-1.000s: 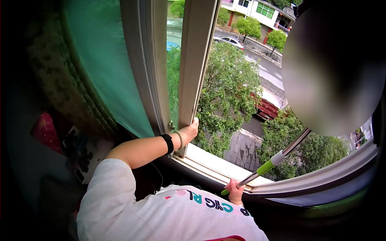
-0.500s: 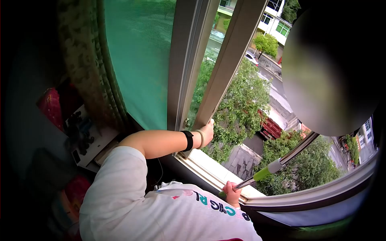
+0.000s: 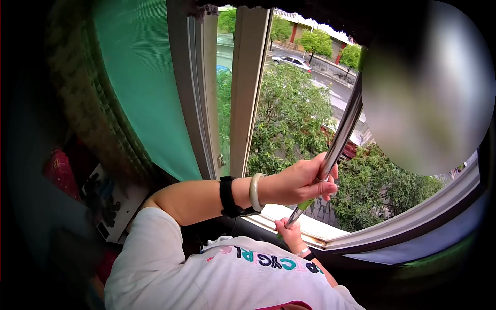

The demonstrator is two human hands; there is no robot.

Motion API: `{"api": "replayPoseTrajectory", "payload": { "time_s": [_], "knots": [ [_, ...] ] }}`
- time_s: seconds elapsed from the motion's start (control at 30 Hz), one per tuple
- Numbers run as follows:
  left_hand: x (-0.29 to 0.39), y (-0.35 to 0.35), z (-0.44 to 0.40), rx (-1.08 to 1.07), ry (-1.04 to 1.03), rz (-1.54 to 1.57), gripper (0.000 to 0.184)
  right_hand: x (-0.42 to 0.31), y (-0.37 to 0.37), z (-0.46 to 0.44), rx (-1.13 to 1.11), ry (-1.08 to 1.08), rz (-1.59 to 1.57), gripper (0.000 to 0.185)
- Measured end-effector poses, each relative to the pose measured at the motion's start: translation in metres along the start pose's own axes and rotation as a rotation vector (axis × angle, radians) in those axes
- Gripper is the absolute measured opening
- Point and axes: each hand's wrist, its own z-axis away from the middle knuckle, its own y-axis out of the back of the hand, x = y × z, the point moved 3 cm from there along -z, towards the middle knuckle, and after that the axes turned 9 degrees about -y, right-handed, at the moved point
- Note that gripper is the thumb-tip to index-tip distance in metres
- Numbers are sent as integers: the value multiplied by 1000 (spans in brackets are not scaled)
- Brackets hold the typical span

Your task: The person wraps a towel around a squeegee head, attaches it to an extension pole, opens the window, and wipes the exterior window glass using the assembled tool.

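Note:
A silver metal pole (image 3: 345, 126) with green parts slants up across the open window. My left hand (image 3: 305, 181) is wrapped round its middle, with a pale bangle (image 3: 255, 191) and a black band (image 3: 227, 196) on that wrist. Lower down, my right hand (image 3: 292, 232) grips the pole near its bottom end, just inside the sill. At the top of the view the pole meets a dark, shaggy-edged head (image 3: 310, 10), partly lost in shadow.
The sliding window frame (image 3: 249, 77) stands left of the opening, beside a green screen (image 3: 134, 77) and a patterned curtain (image 3: 82, 88). A white sill (image 3: 305, 227) runs below. Outside are trees (image 3: 289, 108), a road and a white car (image 3: 292, 62). A blurred round shape covers the upper right.
My left hand has let go of the window frame and taken hold of the pole. The pole has swung more upright, and its dark head now shows at the top.

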Motion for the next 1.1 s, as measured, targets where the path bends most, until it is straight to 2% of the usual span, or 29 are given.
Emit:
{"api": "replayPoseTrajectory", "payload": {
  "time_s": [0.07, 0.13, 0.17, 0.2, 0.37, 0.4, 0.47, 0.7, 0.8, 0.83, 0.93, 0.97, 1.07, 1.1],
  "knots": [
    [8, 1, -4, -22, 50, -54, 23, 1, -1, -1, -32, -83, -68, 25],
    [7, 3, -9, -17, 19, -39, 20, -3, -3, -1, -36, -109, 0, 20],
    [7, 4, -11, -2, 58, -15, 20, 9, -2, -3, -37, 3, 63, 20],
    [9, 5, -14, 15, 94, 5, 20, 13, -1, -1, -28, -35, 34, 21],
    [8, -3, -30, -66, 41, -45, 17, 39, 12, 1, 25, -169, -87, 22],
    [4, -6, -34, -28, -21, -41, 23, 37, 13, 3, 29, -205, -94, 24],
    [-4, -9, -41, -58, -20, -26, 24, 57, 18, 1, 57, -218, -73, 21],
    [-24, -15, -57, -109, 7, -10, 25, 72, 27, -26, 190, -179, -70, 21],
    [-20, -14, -74, -203, 32, -148, 24, 75, 37, -29, 255, -139, -54, 20],
    [-21, -15, -78, -227, 52, -134, 31, 78, 40, -30, 277, -129, -50, 19],
    [-11, -15, -86, -286, 170, -459, 38, 86, 49, -33, 345, -99, -28, 18],
    [-10, -13, -85, -383, 188, -506, 45, 89, 52, -34, 371, -88, -21, 17],
    [33, -4, -83, -655, 165, -1127, 49, 103, 65, -35, 452, -59, -4, 16],
    [60, -6, -82, -550, -25, -1028, 54, 109, 69, -35, 482, -50, 5, 15]
  ]
}}
